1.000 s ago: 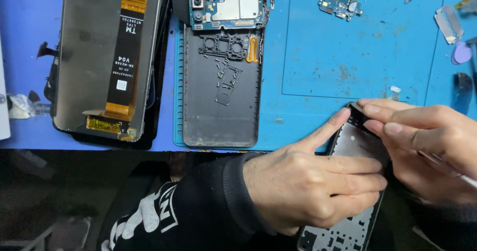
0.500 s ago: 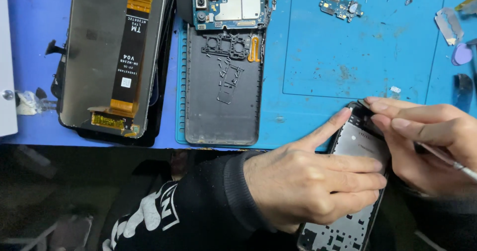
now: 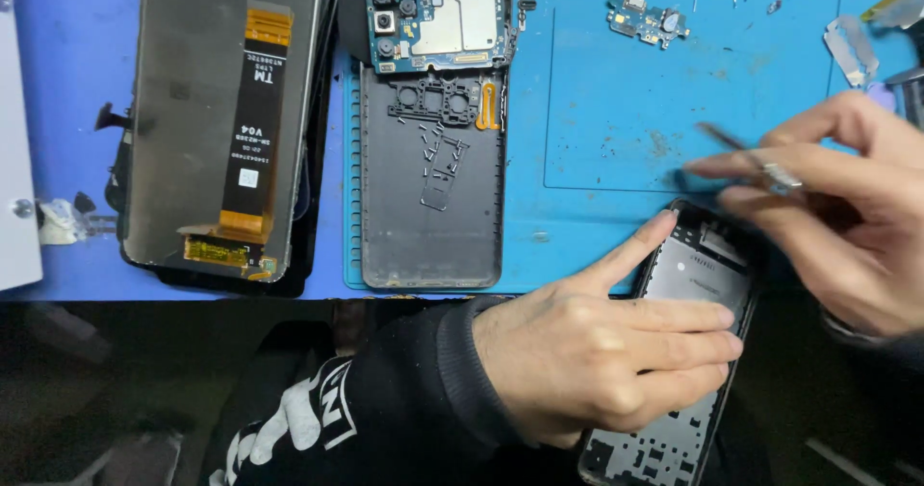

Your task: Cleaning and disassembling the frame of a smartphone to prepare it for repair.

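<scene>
- The left hand [image 3: 597, 351] lies flat on the phone frame [image 3: 698, 284], which sits at the near edge of the blue mat [image 3: 616, 217], its lower end hanging over the dark space in front of the mat. The index finger stretches along the frame's left edge up to its top corner; the other fingers lie close together across the frame's middle, pressing rather than clamping.
- The right hand [image 3: 847, 217] hovers just above the frame's top end, thumb and forefinger pinched together on thin tweezers [image 3: 746, 154] (blurred, so the tips are hard to read). The tweezers slant up and away from the frame, over the mat.
- Left of the frame, on the mat, lies a dark back cover [image 3: 433, 207], inside facing up, with small black parts spread on it.
- Beyond the back cover, farther from the frame, is a green motherboard [image 3: 438, 19] with camera modules.
- Farthest left from the frame lies a display panel [image 3: 221, 120], face down, with an orange-ended flex cable [image 3: 258, 120] on its back.
- A small sub-board [image 3: 647, 19] rests on the mat well beyond the frame's top end.
</scene>
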